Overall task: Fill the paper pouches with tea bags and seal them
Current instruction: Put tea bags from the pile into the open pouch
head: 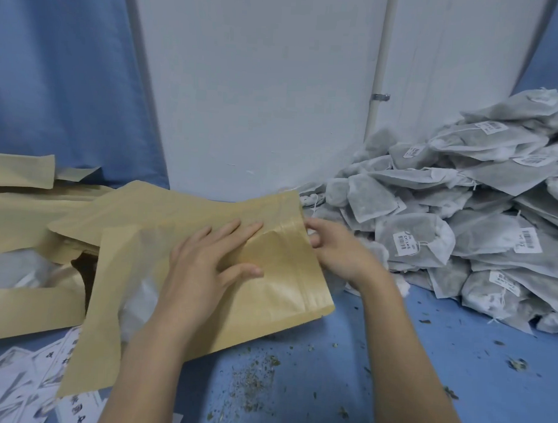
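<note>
Two hands on one flat tan kraft-paper pouch (269, 268) with a zip strip, lying on the blue cloth-covered table (392, 357). Left hand (206, 269) lies flat on it, grip released, fingers straight and pressing down. Right hand (339, 251) has its grip pinched on the pouch's zip edge. Big heap of grey-white mesh tea bags with barcode tags (461, 217) sits just to the right, up against the white wall (260, 84). More tan paper pouches (34, 215) are piled on the left, and printed white leaflets (28, 376) lie near the front corner. Loose tea crumbs (252, 381) are scattered over the cloth. Blue curtain (61, 77) hangs behind the left side.
</note>
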{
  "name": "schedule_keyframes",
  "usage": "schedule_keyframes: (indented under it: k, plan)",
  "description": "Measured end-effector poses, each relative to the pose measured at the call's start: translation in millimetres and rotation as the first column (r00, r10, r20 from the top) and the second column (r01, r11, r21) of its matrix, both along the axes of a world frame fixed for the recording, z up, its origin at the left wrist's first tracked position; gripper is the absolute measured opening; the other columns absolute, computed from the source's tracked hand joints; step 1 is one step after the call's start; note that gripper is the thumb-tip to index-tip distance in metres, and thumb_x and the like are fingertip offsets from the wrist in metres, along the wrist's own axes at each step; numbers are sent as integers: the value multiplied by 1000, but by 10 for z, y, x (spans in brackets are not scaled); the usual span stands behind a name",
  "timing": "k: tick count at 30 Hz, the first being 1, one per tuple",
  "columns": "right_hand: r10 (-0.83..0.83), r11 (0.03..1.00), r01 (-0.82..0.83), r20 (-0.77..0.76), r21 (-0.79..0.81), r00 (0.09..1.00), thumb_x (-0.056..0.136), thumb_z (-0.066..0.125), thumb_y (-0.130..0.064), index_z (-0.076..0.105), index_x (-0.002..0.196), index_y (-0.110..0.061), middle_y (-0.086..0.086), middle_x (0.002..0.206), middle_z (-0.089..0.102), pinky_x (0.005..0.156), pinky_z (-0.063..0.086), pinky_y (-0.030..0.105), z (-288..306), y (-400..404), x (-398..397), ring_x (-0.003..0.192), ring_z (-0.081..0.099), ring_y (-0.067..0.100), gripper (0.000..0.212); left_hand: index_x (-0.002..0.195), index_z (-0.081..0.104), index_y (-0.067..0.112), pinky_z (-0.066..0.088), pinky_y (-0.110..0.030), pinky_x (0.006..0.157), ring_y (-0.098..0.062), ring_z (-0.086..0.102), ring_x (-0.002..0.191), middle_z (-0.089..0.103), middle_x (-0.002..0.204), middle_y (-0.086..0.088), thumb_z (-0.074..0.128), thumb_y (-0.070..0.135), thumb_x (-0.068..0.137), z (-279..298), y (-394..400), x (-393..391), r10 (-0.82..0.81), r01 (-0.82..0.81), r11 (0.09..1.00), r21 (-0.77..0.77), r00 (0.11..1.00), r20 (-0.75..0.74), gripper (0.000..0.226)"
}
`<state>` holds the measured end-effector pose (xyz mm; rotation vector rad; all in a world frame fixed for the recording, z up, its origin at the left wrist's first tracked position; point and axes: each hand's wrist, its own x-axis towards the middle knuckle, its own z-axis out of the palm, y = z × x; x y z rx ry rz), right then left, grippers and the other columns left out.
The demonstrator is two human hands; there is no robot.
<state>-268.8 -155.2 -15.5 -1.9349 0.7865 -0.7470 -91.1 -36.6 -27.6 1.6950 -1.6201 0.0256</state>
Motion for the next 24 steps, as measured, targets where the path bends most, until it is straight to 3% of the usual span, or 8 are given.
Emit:
schedule_keyframes:
  k: [3,5,8,10,12,14,17,24]
  plan:
    - [-47,997,42,-66,-70,997,99,40,-23,54,119,-14,-3,98,54,70,41,10,-154,-7,160,92,49,13,26,125,37,61,11,-28,109,-17,24,139,36,146,19,56,59,66,9,-1,-35,-40,40,999,10,999,20,62]
    - [-85,985,57,-169,-160,982,102,29,-18,53,97,-15,-3,82,45,48,33,-2,-243,-5,128,73,41,8,24,123,35,63,11,-28,110,-17,24,140,35,146,20,56,58,65,6,-2,-30,-45,44,999,27,999,15,62]
    - [-45,999,46,-61,2,997,89,53,-5,53,61,-13,-1,62,46,52,37,10,-115,2,93,57,41,7,29,126,32,61,11,-29,109,-19,25,140,35,147,17,64,52,71,-12,-12,-19,-15,14,1000,23,999,36,64]
    - [-64,998,64,12,-11,998,78,70,-16,70,70,-16,-1,64,58,58,40,15,-65,-4,-113,58,48,6,8,128,32,59,11,-28,108,-20,25,140,35,148,16,65,50,73,-13,-22,-17,10,-11,1000,13,999,45,65]
    - [-145,989,144,-29,-26,989,66,82,-29,74,81,-24,-3,71,60,60,39,11,-21,-99,-362,63,51,4,18,130,33,58,12,-31,110,-20,25,140,35,148,15,65,50,73,-17,-28,-10,25,-26,1000,11,998,51,65]
    - [-188,978,205,-281,33,941,55,87,-33,71,89,-27,-5,83,57,60,41,15,2,-149,-602,73,53,7,38,131,34,56,14,-34,111,-21,26,140,35,148,15,65,50,74,-23,-31,-4,31,-32,999,17,998,62,66]
    - [-94,958,243,-641,149,762,56,88,-30,57,115,-27,-6,108,51,76,41,20,-40,-153,-786,97,53,12,67,132,33,55,14,-34,111,-21,26,140,35,148,15,61,54,70,-21,-32,-11,29,-31,999,27,998,63,67]
    - [-448,879,437,-646,-192,618,55,88,-25,47,127,-35,3,134,37,106,34,41,-274,-297,-717,127,35,26,84,132,32,55,12,-31,110,-20,25,140,36,147,15,62,53,70,-18,-20,-5,32,-33,999,27,999,39,68]
